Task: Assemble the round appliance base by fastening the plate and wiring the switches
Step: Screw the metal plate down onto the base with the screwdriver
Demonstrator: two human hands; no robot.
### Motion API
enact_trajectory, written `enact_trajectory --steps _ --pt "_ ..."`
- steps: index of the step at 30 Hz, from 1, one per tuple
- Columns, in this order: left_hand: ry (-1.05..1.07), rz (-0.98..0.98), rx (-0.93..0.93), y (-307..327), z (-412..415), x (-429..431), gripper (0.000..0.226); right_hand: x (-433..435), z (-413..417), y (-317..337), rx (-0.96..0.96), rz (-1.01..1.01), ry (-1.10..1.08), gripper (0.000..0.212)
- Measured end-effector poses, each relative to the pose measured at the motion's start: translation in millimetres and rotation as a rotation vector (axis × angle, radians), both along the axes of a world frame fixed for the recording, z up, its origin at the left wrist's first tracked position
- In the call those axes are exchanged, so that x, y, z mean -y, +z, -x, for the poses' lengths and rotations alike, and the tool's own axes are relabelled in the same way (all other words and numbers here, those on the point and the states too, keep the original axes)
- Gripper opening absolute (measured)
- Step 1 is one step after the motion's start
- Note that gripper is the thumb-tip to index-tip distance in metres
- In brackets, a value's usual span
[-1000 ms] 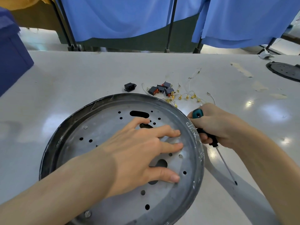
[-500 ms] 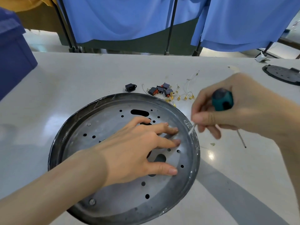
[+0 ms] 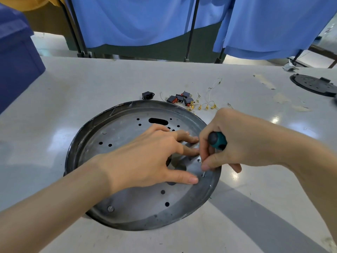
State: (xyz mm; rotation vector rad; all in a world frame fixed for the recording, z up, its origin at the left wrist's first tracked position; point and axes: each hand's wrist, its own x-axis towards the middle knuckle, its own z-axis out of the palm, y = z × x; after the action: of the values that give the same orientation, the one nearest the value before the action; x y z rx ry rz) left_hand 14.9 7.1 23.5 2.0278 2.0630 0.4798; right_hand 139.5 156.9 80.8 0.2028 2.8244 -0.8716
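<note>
Assembly under way on the round base (image 3: 73, 157), which sits at the middle of the pale counter (image 3: 73, 88). Working from a distance, I keep the left hand (image 3: 145, 161) flat on the perforated metal plate (image 3: 131, 199), fingers (image 3: 188, 138) straight and spread to pin it inside the dark rim. Two screws (image 3: 110, 209) already show on the plate's left side, one near and one far, so I judge the fastening partly done. To the right, the right hand (image 3: 237, 139) has its fingers clamped on a teal-and-black screwdriver (image 3: 218, 140), whose tip stands at a hole near the plate's right edge. I cannot tell whether a screw sits under it. Several holes remain open.

Wiring looks untouched: a black power socket (image 3: 147, 95), the red-and-black switches (image 3: 179, 99) and the loose wires (image 3: 206, 106) with gold terminals lie just beyond the base's far rim, unconnected.

Around the work, a blue bin (image 3: 16, 61) stands at the counter's left edge. Blue cloth (image 3: 136, 19) hangs on dark poles behind it, and a black disc (image 3: 313, 86) rests at far right amid scraps of tape on the glossy surface.
</note>
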Motion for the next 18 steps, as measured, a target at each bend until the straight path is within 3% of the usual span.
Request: enact_trajectory --steps 18 --pt "0.038 0.069 0.013 -2.7 3.6 -3.5 0.053 18.1 1.7 -2.7 0.027 -0.292 -0.026 0.027"
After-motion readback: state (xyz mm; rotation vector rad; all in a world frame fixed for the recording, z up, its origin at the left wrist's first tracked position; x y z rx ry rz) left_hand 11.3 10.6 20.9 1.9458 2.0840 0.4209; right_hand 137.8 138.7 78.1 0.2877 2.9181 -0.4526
